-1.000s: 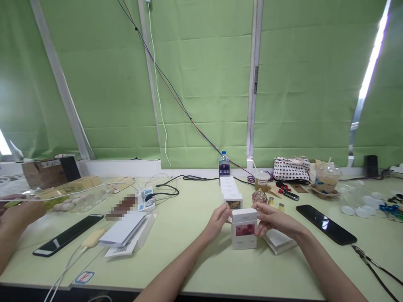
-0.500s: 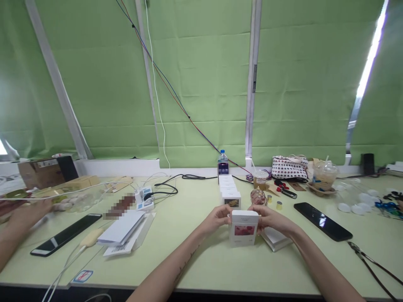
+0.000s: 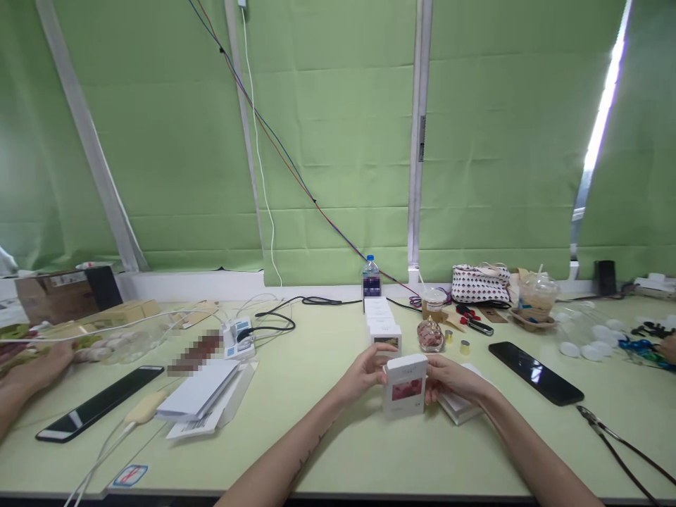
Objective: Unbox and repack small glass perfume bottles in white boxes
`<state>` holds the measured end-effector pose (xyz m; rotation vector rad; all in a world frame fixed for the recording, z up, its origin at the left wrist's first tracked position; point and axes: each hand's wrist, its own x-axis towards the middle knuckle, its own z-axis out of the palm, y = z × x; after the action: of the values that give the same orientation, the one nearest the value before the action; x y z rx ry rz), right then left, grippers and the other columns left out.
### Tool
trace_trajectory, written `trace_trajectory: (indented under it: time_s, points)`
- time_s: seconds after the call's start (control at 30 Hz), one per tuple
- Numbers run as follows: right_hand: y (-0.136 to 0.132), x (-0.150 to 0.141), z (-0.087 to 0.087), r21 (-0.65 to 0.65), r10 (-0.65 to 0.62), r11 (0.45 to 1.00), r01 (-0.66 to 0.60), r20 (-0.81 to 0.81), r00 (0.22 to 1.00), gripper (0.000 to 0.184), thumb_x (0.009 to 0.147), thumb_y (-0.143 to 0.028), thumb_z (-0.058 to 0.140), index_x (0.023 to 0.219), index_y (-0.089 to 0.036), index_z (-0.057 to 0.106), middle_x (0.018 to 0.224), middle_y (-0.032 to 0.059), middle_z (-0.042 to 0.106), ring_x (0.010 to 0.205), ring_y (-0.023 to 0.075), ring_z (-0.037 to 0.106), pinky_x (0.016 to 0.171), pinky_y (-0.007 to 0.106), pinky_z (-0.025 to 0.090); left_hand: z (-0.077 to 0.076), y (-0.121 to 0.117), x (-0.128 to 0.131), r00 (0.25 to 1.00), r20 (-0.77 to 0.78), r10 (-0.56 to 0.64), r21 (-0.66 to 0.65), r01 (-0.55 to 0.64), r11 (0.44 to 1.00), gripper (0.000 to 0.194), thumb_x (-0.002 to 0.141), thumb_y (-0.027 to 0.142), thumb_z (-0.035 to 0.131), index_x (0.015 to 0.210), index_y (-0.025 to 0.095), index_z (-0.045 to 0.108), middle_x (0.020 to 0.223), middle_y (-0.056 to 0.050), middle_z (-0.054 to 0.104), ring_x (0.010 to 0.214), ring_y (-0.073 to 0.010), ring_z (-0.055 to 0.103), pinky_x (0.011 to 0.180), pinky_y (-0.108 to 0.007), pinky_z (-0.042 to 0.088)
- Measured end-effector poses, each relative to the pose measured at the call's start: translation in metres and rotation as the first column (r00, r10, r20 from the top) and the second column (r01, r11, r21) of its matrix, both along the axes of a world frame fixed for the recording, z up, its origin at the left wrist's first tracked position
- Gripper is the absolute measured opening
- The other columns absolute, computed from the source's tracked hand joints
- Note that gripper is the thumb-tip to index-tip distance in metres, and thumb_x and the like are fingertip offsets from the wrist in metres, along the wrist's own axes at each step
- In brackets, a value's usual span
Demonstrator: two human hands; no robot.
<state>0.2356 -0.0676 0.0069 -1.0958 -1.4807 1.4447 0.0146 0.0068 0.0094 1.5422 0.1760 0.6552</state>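
Note:
A small white box (image 3: 405,405) with a reddish picture on its front stands upright, slightly turned, between my hands. The thumb and fingers of my left hand (image 3: 362,377) grip its left edge, the index finger arching behind the top. At the right edge, my right hand (image 3: 454,379) holds it with curled fingers partly hidden behind it. Flat white boxes (image 3: 459,410) lie beneath my right hand. Directly behind stands a row of similar white boxes (image 3: 381,320), the nearest showing a yellowish picture. A clear ornament with pinkish contents (image 3: 430,336) sits just beyond my right hand.
A black phone (image 3: 534,372) and a dark strap (image 3: 615,436) lie to the right. Cups (image 3: 433,304), a patterned pouch (image 3: 480,285) and a bottle (image 3: 371,278) stand behind. Leftward are folded white cards (image 3: 198,391), another phone (image 3: 100,403), a power strip (image 3: 240,339) and another person's hand (image 3: 45,366).
The white box has turned slightly and tilts a little. My left index finger has lifted behind its top, and my right hand has shifted lower along its edge. The view has moved slightly.

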Motion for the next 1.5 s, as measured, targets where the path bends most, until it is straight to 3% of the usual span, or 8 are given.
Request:
trace_trajectory:
  time_s: [0.23,0.37,0.5,0.7,1.1,1.27,1.37,1.5]
  points:
    - [0.001,0.005,0.002,0.024,-0.1,0.995,0.1,0.033,0.994,0.049,0.08,-0.062,0.054,0.104,-0.02,0.055,0.07,-0.0003,0.066,0.057,0.013,0.064,0.051,0.022,0.044,-0.011,0.002,0.003,0.999,0.028,-0.035,0.059,0.033,0.998,0.075,0.062,0.05,0.078,0.124,0.023,0.046,0.122,-0.014,0.057,0.114,-0.0293,0.051,0.089,-0.037,0.039]
    - [0.002,0.008,0.009,0.145,-0.249,0.96,0.238,0.064,0.966,0.047,0.08,-0.059,0.054,0.106,-0.02,0.057,0.048,-0.008,0.048,0.041,0.0083,0.046,0.042,0.02,0.031,-0.011,0.0,0.004,0.995,-0.017,-0.096,0.038,0.097,0.995,0.088,0.062,0.047,0.079,0.135,0.027,0.034,0.132,-0.015,0.048,0.125,-0.0333,0.042,0.099,-0.045,0.031]
    - [0.0,0.008,0.019,0.334,-0.421,0.866,0.373,0.083,0.903,0.035,0.075,-0.049,0.063,0.094,-0.021,0.061,0.073,-0.0029,0.057,0.047,0.0071,0.041,0.045,0.021,0.029,-0.007,-0.006,0.006,0.991,-0.014,-0.134,0.013,0.134,0.991,0.094,0.061,0.043,0.081,0.139,0.03,0.029,0.14,-0.014,0.041,0.13,-0.0337,0.036,0.102,-0.047,0.028]
    - [-0.003,0.002,0.028,0.399,-0.35,0.881,0.254,0.188,0.918,0.019,0.073,-0.036,0.061,0.076,-0.018,0.061,0.072,0.001,0.06,0.068,0.0164,0.054,0.062,0.027,0.04,-0.008,-0.009,0.013,0.986,-0.051,-0.16,0.033,0.162,0.986,0.103,0.058,0.043,0.083,0.142,0.032,0.024,0.13,-0.011,0.046,0.126,-0.0313,0.04,0.103,-0.044,0.027]
    - [-0.026,-0.004,0.049,0.461,-0.281,0.873,0.157,0.214,0.936,0.047,0.093,-0.053,0.029,0.12,-0.023,0.052,0.106,0.0075,0.054,0.075,0.0152,0.054,0.062,0.027,0.043,-0.012,-0.015,0.007,0.99,-0.121,0.069,0.22,-0.041,0.975,0.091,0.047,0.038,0.088,0.124,0.025,0.042,0.122,-0.009,0.047,0.116,-0.0304,0.044,0.096,-0.041,0.034]
    - [-0.039,-0.032,0.06,0.588,-0.364,0.808,0.028,0.463,0.808,0.041,0.087,-0.058,0.041,0.112,-0.028,0.053,0.115,0.0052,0.048,0.085,0.0185,0.056,0.072,0.031,0.046,-0.014,-0.024,0.009,0.973,-0.08,0.214,0.278,-0.185,0.943,0.081,0.054,0.036,0.085,0.118,0.024,0.036,0.121,-0.009,0.046,0.11,-0.0268,0.048,0.092,-0.039,0.037]
    - [-0.045,-0.044,0.064,0.617,-0.469,0.786,0.041,0.553,0.689,0.025,0.085,-0.045,0.051,0.101,-0.026,0.051,0.11,0.0029,0.049,0.074,0.0159,0.056,0.069,0.032,0.045,-0.011,-0.029,0.01,0.979,-0.079,0.186,0.283,-0.156,0.946,0.077,0.059,0.034,0.083,0.117,0.025,0.035,0.121,-0.009,0.049,0.11,-0.0258,0.049,0.092,-0.038,0.038]
    - [-0.045,-0.037,0.063,0.605,-0.497,0.792,0.08,0.565,0.658,0.008,0.083,-0.021,0.043,0.091,-0.024,0.045,0.103,0.0016,0.05,0.072,0.0142,0.056,0.066,0.029,0.044,-0.01,-0.027,0.01,0.982,-0.092,0.163,0.222,-0.14,0.965,0.078,0.058,0.033,0.083,0.117,0.025,0.034,0.115,-0.007,0.052,0.105,-0.0239,0.053,0.086,-0.035,0.04]
